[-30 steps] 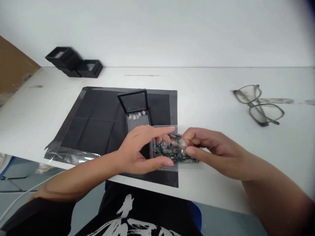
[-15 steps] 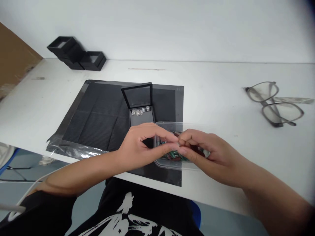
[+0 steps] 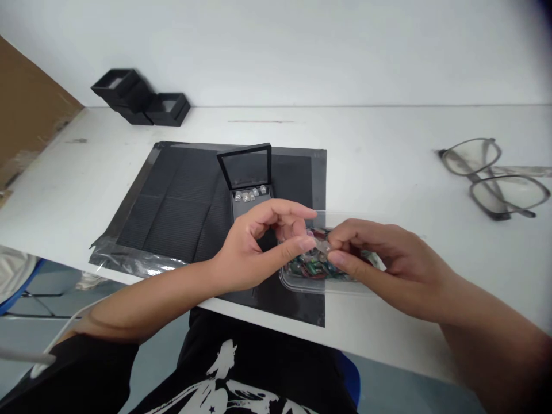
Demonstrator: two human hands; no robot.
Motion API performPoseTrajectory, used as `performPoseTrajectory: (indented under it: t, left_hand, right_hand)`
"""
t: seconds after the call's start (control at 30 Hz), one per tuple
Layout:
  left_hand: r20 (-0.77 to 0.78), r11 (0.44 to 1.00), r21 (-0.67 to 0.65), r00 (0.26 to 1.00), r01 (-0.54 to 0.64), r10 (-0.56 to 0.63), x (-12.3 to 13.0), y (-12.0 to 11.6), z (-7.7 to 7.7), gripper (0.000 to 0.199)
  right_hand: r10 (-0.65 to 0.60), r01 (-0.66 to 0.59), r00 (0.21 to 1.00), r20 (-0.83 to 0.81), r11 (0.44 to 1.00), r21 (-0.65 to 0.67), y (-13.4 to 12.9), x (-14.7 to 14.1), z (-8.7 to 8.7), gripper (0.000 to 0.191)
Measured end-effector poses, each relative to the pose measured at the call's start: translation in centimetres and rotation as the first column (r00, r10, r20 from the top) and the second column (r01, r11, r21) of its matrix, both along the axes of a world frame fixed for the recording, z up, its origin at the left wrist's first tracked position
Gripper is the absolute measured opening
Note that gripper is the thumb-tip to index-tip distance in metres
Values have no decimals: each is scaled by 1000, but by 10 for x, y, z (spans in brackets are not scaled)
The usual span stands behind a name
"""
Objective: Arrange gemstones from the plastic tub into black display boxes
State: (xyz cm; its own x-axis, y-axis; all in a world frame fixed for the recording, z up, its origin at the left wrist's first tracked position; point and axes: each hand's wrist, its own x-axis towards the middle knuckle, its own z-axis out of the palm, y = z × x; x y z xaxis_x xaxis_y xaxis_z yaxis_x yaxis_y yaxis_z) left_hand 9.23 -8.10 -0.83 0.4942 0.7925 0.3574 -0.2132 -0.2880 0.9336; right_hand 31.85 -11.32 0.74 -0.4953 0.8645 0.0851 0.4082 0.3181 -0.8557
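Above a clear plastic tub point(image 3: 297, 284) full of small green, red and purple pieces, my right hand point(image 3: 383, 264) pinches a small clear piece point(image 3: 322, 246) between thumb and forefinger. My left hand point(image 3: 263, 244) is beside it, its thumb at the left end of that piece and its forefinger stretched out above. Left of the tub, an open black case point(image 3: 245, 167) with a clear lid stands on the black mat point(image 3: 181, 201). Several clear pieces with white marks point(image 3: 246, 196) lie in a row along the case's back edge. My left hand hides the case's front part.
Black boxes point(image 3: 129, 95) are stacked at the back left by the wall. Eyeglasses point(image 3: 483, 178) lie on the white table point(image 3: 379, 144) at the right. A brown board point(image 3: 34, 103) stands at the far left.
The fingertips of my two hands have moved apart, and the clear piece now shows between them. My left forefinger has lifted away and straightened. The whole view has shifted slightly.
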Motion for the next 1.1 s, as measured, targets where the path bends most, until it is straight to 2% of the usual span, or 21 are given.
performPoseTrajectory:
  t: [0.2,0.3,0.47,0.67,0.8,0.97,1.1]
  left_hand:
    - [23,998,-47,999,-40,41,-3,-2,-5,22]
    - [5,1000,-18,1000,-3,3,-4,-4,-7,20]
    - [-21,995,92,999,45,-43,-9,-2,-6,23]
    - [-39,982,191,999,5,2,-23,9,-2,34]
    - [-54,969,245,997,-34,49,-40,22,-2,36]
    - [-224,974,224,972,-18,69,-74,28,0,29]
    - [-447,980,189,882,-68,147,-101,33,-10,23]
  right_hand:
    - [-62,76,990,126,992,-104,2,8,-1,19]
    - [-77,101,952,297,993,-67,3,7,-1,21]
    - [-112,114,828,550,993,30,8,13,-6,24]
    - [-210,226,728,652,972,61,19,32,-11,25]
    - [-265,307,701,662,950,56,24,41,-14,28]
    - [-288,318,674,680,944,85,25,46,-18,27]
    - [-267,296,690,673,952,75,25,45,-20,32]
